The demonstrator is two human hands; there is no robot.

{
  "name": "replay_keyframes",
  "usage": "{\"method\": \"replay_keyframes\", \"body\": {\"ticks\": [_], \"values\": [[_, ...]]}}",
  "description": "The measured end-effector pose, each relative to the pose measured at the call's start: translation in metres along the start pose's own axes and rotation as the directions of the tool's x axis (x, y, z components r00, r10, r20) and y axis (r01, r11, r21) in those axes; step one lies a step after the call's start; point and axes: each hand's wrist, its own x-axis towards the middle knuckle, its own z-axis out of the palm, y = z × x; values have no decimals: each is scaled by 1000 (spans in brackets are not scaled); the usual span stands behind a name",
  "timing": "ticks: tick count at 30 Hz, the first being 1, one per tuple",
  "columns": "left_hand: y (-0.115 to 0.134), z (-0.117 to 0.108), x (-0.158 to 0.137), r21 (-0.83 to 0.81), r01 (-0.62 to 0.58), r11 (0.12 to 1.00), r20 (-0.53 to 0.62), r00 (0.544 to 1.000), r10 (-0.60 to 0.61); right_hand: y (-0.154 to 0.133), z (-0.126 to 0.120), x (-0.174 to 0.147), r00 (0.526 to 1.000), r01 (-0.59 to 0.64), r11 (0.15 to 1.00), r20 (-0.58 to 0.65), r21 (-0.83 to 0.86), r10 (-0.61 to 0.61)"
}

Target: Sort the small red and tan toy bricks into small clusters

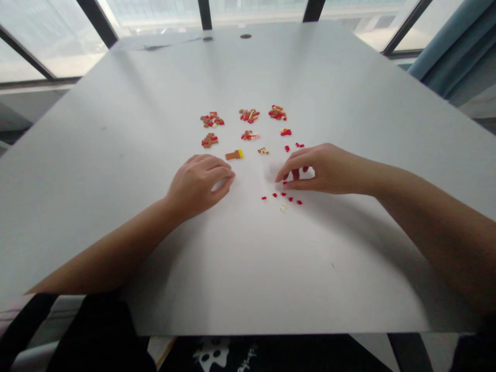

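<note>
My left hand (202, 181) rests on the white table with its fingers curled and the tips of thumb and forefinger together. Whatever may be between them is hidden. Just beyond it lies an assembled brown brick piece (233, 155) with a yellow end. My right hand (323, 168) is low over the table, thumb and forefinger closed around a small red toy brick (285, 183). Several loose red bricks (290, 199) lie in a loose row just below that hand, with a few pale yellow pieces (283, 207) nearer to me.
Farther back on the table (248, 268) are small piles of brown and red bricks, including a left pile (212, 120), a middle pile (249, 115) and a right pile (278, 112). Smaller clusters (210, 140) lie in front. Windows and a blue curtain (457, 51) stand beyond.
</note>
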Motion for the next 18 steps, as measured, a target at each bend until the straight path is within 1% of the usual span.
{"method": "replay_keyframes", "body": {"ticks": [3,6,7,9,12,15,17,18], "values": [[15,-2,0,-42,-75,996,51,996,77,-7,5,3,999,34,999,-39,-27,-35],[27,0,-2,-75,-193,978,112,973,201,-4,2,0,995,23,998,-90,-64,-29],[29,1,-2,-72,-214,974,132,966,222,-2,0,-1,995,15,998,-99,-68,-22],[29,5,-3,-51,-219,974,138,965,224,1,-4,-4,996,7,998,-93,-62,-13],[24,7,-5,-14,-182,983,100,978,182,1,-9,-7,999,5,999,-52,-47,-7],[22,4,-4,1,-142,990,83,986,142,-1,-12,-8,999,1,999,-40,-49,-3],[26,1,-4,-25,-157,987,74,985,158,-2,-14,-9,999,-2,998,-45,-58,-1],[30,0,-4,-51,-188,981,69,979,192,-2,-15,-10,999,-3,998,-48,-62,0]]}}
